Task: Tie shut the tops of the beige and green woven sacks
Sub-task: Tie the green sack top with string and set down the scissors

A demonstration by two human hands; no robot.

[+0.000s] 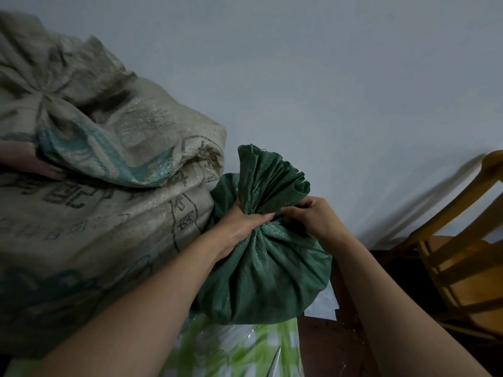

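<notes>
One wide-angle view looks from the person's head, forward and down, somewhat tilted. It sits close: the left hand (242,227) and right hand (313,217) meet mid-frame on the green sack (261,278). Beyond the fingers (262,217) rises a pale wall (326,77); left of them the beige sack (95,213) fills the frame edge; right, a wooden chair (462,257).

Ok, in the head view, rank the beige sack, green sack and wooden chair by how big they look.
1. beige sack, filling the left, cropped by the frame.
2. green sack.
3. wooden chair; it is cropped at the right edge, so second versus third is unsure.
</notes>
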